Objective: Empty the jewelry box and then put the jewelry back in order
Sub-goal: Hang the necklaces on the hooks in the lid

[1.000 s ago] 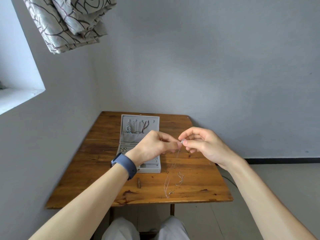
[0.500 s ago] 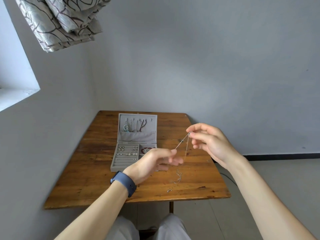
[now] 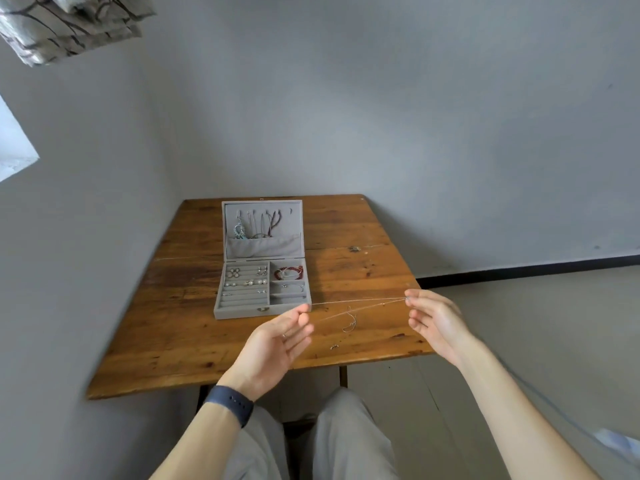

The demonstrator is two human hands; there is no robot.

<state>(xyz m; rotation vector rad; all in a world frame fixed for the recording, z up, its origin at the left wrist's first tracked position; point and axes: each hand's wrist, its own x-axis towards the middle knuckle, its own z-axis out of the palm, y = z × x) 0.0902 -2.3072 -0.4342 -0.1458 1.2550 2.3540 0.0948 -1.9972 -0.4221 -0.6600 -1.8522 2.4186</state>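
A grey jewelry box (image 3: 239,312) stands open on the wooden table (image 3: 187,327). Necklaces (image 3: 258,225) hang in its lid. Earrings (image 3: 246,282) sit in the ring rows and a red bracelet (image 3: 289,271) lies in a right compartment. A thin silver necklace chain (image 3: 360,303) stretches in two strands between my hands, above the table in front of the box. My right hand (image 3: 434,322) pinches one end of it at its fingertips. My left hand (image 3: 277,344) is palm up with straight fingers, and the chain's loop runs over its thumb and fingertips.
A small curved silver piece (image 3: 349,323) and a tiny silver bit (image 3: 334,347) lie on the table near the front right. Walls close in the table at the left and back. A patterned curtain (image 3: 65,26) hangs at the top left. My knees show under the table's front edge.
My hands have drawn apart. The left hand dropped lower and opened palm up, the right moved to the right, and the chain now runs taut and nearly level between them.
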